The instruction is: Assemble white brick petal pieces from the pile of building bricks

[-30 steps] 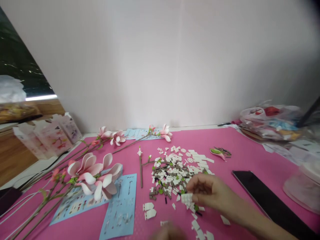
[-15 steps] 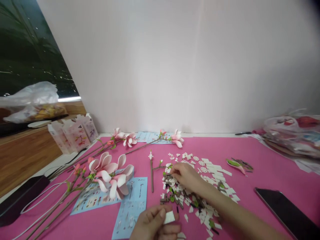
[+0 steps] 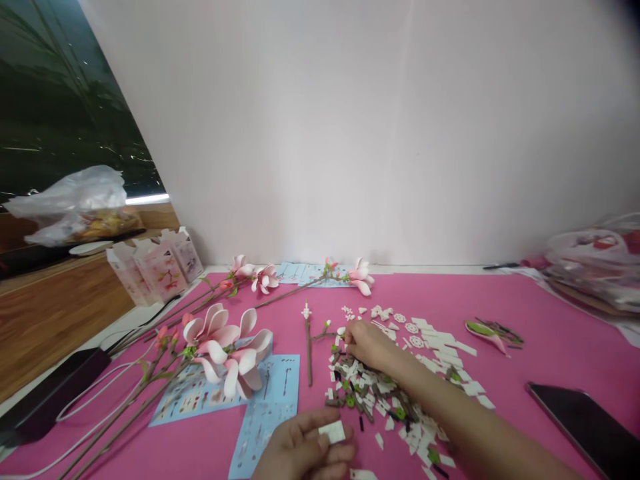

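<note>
My left hand (image 3: 300, 447) is at the bottom edge, shut on a flat white plastic brick (image 3: 331, 432). My right hand (image 3: 367, 345) reaches over a spread pile of small white, brown and green plastic bricks (image 3: 385, 393), with its fingertips bunched at the pile's far left edge. Whether those fingers hold a piece is hidden. Left of the pile lies a thin brown brick stem with a white tip (image 3: 308, 347). A pale blue instruction sheet (image 3: 265, 413) lies near my left hand.
Pink-and-white brick magnolia branches (image 3: 225, 340) lie on the pink mat (image 3: 550, 300) at left. A black phone (image 3: 585, 427) lies at right, plastic bags (image 3: 590, 260) at far right, and printed boxes (image 3: 155, 270) at the back left.
Since a second ago, my left hand has come up into view holding the white brick. My right hand has moved left across the pile, and the view has turned left.
</note>
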Demonstrator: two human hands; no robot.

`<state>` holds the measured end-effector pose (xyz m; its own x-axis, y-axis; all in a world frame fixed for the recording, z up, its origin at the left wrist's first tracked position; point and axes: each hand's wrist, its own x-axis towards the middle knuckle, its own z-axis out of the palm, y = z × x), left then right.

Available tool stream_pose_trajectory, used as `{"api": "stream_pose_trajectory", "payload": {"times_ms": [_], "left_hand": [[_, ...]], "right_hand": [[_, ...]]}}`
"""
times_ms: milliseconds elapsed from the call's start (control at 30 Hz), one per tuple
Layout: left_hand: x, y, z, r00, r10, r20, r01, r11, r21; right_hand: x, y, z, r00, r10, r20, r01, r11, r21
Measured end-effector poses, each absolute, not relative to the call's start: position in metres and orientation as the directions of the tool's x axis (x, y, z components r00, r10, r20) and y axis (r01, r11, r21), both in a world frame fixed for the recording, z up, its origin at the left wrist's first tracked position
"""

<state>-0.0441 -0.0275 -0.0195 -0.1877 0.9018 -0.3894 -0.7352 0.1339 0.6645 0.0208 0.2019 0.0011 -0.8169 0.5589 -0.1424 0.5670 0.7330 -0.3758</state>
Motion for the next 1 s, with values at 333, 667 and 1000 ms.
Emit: {"api": "stream_pose_trajectory", "payload": {"times_ms": [333, 667, 1000], "left_hand": [[-0.025, -0.005, -0.008, -0.178, 0.89, -0.42, -0.738, 0.162, 0.655], [-0.005, 0.017, -0.01, -0.157, 0.948, -0.275, -0.526, 0.156, 0.836], [0.004, 0.02, -0.04, -0.208, 0.972, -0.106, -0.139, 0.078, 0.987]], "right_hand": [[0.094, 0.178, 0.034, -0.881, 0.472, -0.041, 0.346, 0.581, -0.737], [0.138, 0.142, 0.018, -0.877, 0.472, 0.093, 0.19, 0.518, -0.834], [0.141, 0.135, 0.001, -0.846, 0.506, 0.17, 0.15, 0.531, -0.834]]}}
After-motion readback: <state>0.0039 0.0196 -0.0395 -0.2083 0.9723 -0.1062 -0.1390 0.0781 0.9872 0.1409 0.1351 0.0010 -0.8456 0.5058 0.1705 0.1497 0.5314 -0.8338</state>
